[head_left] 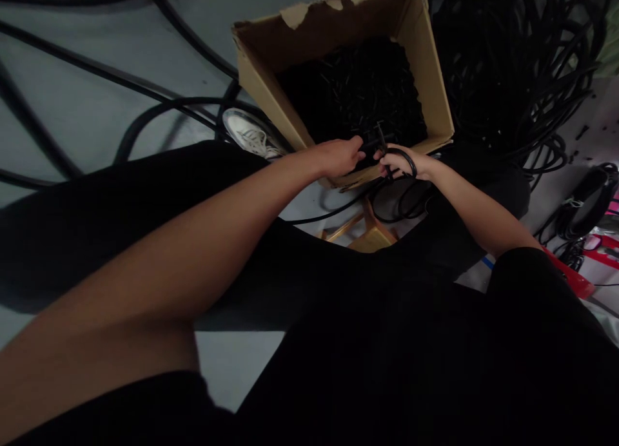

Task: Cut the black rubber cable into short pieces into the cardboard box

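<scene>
My left hand point(341, 156) is closed, its thumb and fingers pinched on a thin black hose point(370, 143) over the near edge of the cardboard box point(438, 78). Close beside it, my right hand point(397, 162) is wrapped round a pair of scissors point(409, 161) with large black handle loops. Their blades point up and away from me, by the end of the hose. It is too dark to tell whether the blades touch it. Many short black pieces point(358, 78) lie heaped inside the box.
Thick black hoses point(97, 66) run across the grey floor at the left. A big tangle of black hose point(512, 78) lies at the right. A shoe point(251, 133) rests against the box, and a wooden stool point(372, 233) shows between my legs. Red packaging point(602, 249) lies far right.
</scene>
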`<state>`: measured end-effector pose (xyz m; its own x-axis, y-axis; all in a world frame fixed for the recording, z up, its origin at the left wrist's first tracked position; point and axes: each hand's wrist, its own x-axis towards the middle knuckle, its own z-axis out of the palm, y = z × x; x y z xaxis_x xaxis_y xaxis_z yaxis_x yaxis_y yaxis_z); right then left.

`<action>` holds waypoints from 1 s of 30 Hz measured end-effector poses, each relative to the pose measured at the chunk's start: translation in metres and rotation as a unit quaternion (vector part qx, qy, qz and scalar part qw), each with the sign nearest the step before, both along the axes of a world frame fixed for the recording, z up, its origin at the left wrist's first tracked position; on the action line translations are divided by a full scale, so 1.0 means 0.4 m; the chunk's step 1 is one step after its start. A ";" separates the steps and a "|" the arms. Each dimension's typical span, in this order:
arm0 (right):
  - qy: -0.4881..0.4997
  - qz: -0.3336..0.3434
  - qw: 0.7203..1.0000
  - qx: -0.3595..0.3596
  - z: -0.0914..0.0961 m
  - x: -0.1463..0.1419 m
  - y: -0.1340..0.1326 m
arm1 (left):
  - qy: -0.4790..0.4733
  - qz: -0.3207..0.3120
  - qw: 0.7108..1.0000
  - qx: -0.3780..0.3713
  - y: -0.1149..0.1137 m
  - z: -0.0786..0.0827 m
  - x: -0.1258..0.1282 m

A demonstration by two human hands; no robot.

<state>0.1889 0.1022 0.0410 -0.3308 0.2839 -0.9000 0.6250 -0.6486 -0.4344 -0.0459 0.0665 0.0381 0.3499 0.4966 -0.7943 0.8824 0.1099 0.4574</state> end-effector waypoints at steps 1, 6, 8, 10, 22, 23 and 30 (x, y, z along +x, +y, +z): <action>0.003 -0.004 1.000 0.008 -0.002 -0.003 0.000 | 0.004 0.000 1.000 0.000 -0.001 0.000 0.002; -0.012 0.007 0.999 0.050 -0.009 -0.011 0.003 | 0.012 -0.001 1.000 0.023 0.007 0.001 -0.005; -0.016 0.022 0.998 0.061 -0.007 -0.010 0.003 | 0.012 -0.002 1.000 0.026 0.011 -0.001 -0.010; -0.019 0.032 0.997 0.067 -0.007 -0.008 0.003 | 0.019 0.001 1.000 0.023 0.012 -0.003 -0.013; 0.003 0.057 0.994 0.097 -0.039 0.020 0.000 | 0.034 0.014 0.999 0.010 0.019 -0.014 -0.015; 0.004 0.061 0.993 0.096 -0.041 0.023 -0.001 | 0.036 0.009 0.999 0.007 0.018 -0.017 -0.017; -0.040 0.083 0.993 0.072 -0.038 0.024 -0.018 | 0.050 -0.006 0.999 -0.009 0.020 -0.008 -0.023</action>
